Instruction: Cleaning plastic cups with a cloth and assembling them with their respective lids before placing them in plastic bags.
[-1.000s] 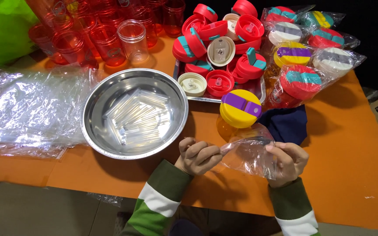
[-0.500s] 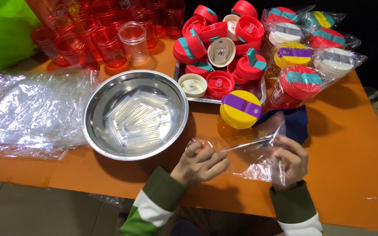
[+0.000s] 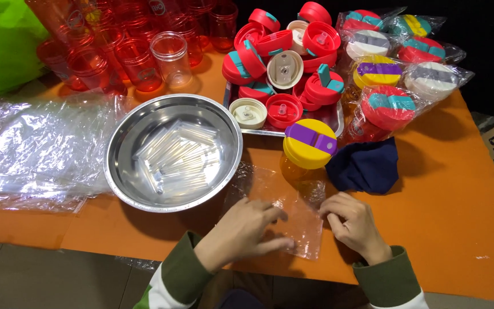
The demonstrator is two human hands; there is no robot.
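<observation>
Far left, heaped clear bags (image 3: 35,151), edge cut off. Left of centre, steel bowl (image 3: 172,151) of indistinct clear tubes. Bottom centre, left hand (image 3: 247,229) spread flat on clear bag (image 3: 293,212); right hand (image 3: 353,223) curled, pressing its edge. Above, yellow-lidded cup (image 3: 310,143).

Bright light is falling from above, making strong glare on the steel bowl (image 3: 172,151) and the clear plastic bags (image 3: 35,151). Soft shadows are lying on the orange table (image 3: 458,189); the far background is staying dark, and the left hand (image 3: 247,232) is looking slightly blurred.
</observation>
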